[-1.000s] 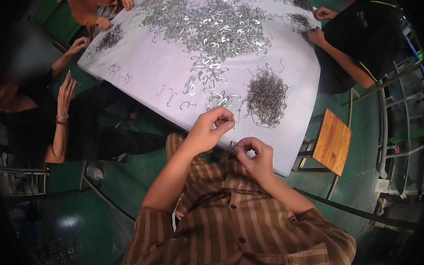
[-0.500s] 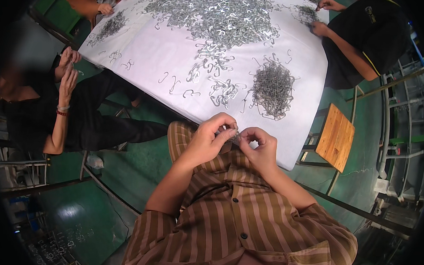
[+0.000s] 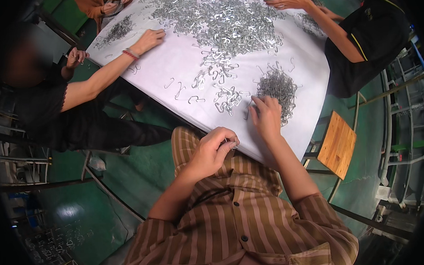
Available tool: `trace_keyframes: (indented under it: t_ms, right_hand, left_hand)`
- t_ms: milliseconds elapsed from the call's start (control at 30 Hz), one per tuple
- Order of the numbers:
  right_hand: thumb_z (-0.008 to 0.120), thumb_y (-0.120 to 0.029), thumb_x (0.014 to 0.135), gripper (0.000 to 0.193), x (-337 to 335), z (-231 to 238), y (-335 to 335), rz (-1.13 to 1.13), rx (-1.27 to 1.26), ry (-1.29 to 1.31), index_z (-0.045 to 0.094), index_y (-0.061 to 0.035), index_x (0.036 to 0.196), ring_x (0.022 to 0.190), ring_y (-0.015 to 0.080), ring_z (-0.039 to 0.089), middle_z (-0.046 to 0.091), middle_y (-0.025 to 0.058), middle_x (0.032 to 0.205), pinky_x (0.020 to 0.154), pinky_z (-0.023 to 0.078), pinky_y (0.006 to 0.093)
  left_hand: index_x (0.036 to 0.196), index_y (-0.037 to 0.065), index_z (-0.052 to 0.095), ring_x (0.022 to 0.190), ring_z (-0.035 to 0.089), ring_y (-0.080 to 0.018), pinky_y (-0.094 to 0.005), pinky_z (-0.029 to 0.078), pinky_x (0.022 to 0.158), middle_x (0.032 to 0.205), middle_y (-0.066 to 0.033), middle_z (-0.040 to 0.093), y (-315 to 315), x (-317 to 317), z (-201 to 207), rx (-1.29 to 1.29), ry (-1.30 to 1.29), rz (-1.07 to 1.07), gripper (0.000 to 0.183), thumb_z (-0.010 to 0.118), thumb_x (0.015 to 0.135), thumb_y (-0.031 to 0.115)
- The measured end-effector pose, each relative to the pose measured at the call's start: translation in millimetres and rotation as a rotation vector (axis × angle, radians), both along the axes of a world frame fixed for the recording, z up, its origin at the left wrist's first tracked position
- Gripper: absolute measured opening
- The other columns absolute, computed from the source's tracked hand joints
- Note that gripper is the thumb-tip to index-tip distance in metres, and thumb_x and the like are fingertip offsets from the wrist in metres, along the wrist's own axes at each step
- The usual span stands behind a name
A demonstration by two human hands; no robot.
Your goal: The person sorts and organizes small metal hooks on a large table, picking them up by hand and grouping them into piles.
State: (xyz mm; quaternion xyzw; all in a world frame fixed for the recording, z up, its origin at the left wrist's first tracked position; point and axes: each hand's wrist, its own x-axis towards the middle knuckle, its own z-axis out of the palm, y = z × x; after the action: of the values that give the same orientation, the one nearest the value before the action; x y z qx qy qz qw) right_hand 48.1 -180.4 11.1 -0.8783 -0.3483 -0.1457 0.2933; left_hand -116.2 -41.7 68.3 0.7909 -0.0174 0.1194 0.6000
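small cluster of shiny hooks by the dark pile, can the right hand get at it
Likely yes: the right hand is by the dark pile, just right of the small cluster, with little but a loose hook on the white cloth between. The left hand is out of the way.

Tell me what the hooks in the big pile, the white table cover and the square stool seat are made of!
The hooks look like bent metal wire, maybe steel: they're silvery, with bright glints. The white table cover could be cloth or thin plastic; it looks smooth and mostly matte, with faint creases. The stool seat looks like wood, perhaps varnished: it's orange-brown with streaky grain.
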Motion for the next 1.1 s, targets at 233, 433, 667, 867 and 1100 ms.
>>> trace_keyframes:
  t_ms: [233, 433, 667, 867, 1100]
  right_hand:
    - [0.067, -0.019, 0.077, 0.012, 37, -17, 25, -0.026, -0.314, -0.165, 0.069, -0.0082, 0.082, 0.089, 0.0250, 0.051, 0.059, 0.0061, 0.087, 0.079, 0.037, 0.0391]
    - [0.063, -0.015, 0.077, 0.008, 45, -22, 26, 0.004, -0.401, -0.240, 0.068, -0.0084, 0.078, 0.089, 0.0250, 0.052, 0.059, 0.0064, 0.083, 0.079, 0.037, 0.0391]
    - [0.065, -0.009, 0.081, 0.010, 17, 5, 15, 0.034, 0.137, 0.320, 0.068, -0.0001, 0.085, 0.075, 0.0222, 0.059, 0.065, 0.0091, 0.077, 0.069, 0.046, 0.0359]
    - [0.064, -0.007, 0.088, 0.012, -39, 37, 1, 0.222, 0.498, 0.840, 0.068, 0.0038, 0.090, 0.070, 0.0105, 0.061, 0.069, 0.0075, 0.076, 0.066, 0.048, 0.0256]
    - [0.067, -0.001, 0.082, 0.006, -65, 48, -7, 0.249, 0.457, 0.531, 0.068, -0.0007, 0.088, 0.070, 0.0215, 0.061, 0.067, 0.0096, 0.076, 0.065, 0.048, 0.0303]
  left_hand:
    - [0.091, 0.000, 0.055, 0.077, 0.059, -0.0257, -0.0336, 0.047, 0.071, 0.086, -0.0117, 0.059, -3, 1, 1, 0.021, -0.054, 0.048, 0.008, 0.055, 0.085, -0.004]
    - [0.091, 0.000, 0.054, 0.076, 0.059, -0.0249, -0.0333, 0.047, 0.071, 0.085, -0.0112, 0.059, -4, 5, -6, 0.017, -0.051, 0.031, 0.007, 0.055, 0.085, -0.004]
    - [0.094, -0.001, 0.054, 0.079, 0.059, -0.0185, -0.0292, 0.048, 0.073, 0.087, -0.0096, 0.061, -4, 6, -8, 0.038, -0.028, 0.028, 0.006, 0.055, 0.088, -0.003]
    - [0.095, -0.002, 0.054, 0.080, 0.060, -0.0146, -0.0267, 0.049, 0.074, 0.088, -0.0087, 0.063, -4, 11, -16, 0.047, 0.003, 0.120, 0.005, 0.054, 0.091, -0.001]
    - [0.094, -0.001, 0.055, 0.079, 0.061, -0.0152, -0.0273, 0.049, 0.072, 0.085, -0.0091, 0.062, -7, 8, -20, 0.116, 0.032, 0.178, 0.007, 0.059, 0.088, -0.001]
